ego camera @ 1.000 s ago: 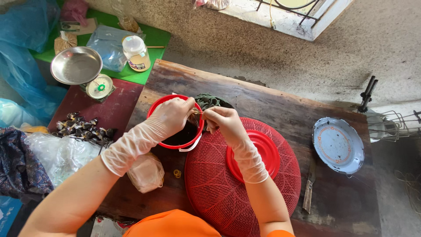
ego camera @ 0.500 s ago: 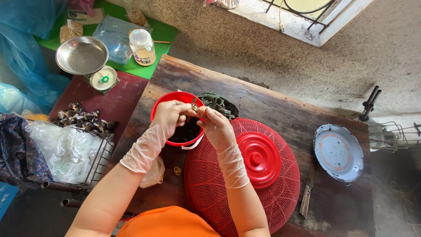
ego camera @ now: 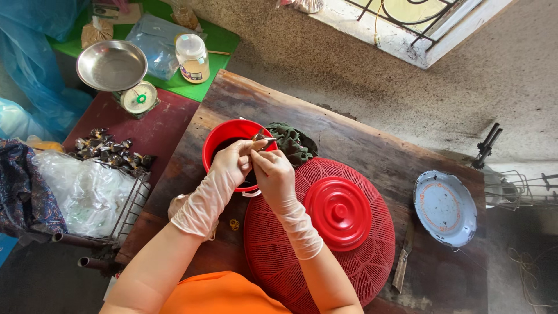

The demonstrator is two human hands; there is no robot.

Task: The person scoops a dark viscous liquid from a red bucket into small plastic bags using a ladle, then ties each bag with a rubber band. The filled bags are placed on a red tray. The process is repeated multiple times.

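**Both gloved hands meet over the red bucket, pinching a small dark piece**

Seen from above, the person's left hand (ego camera: 232,164), in a thin translucent glove, and right hand (ego camera: 273,171), gloved the same way, are pressed together above the rim of the round red plastic bucket (ego camera: 224,135) that stands on the dark, worn wooden tabletop (ego camera: 360,139). Compared with the views of a moment before, the hands have drawn in closer over the bucket's near edge, and a small dark object with a thin pale sliver (ego camera: 263,141) now shows at the fingertips. The fingers of both hands are curled narrow, pinching this piece between them; what exactly it is cannot be told. In my judgement the work has moved from reaching into the bucket to handling one item lifted out of it.

A crumpled dark green cloth (ego camera: 293,144) lies just beside the bucket. Beneath the right forearm sits a large red woven-plastic domed cover with a smooth round cap (ego camera: 340,209). A pale blue enamel plate (ego camera: 444,208) rests well apart, and a steel-pan weighing scale (ego camera: 113,67) stands on the far side
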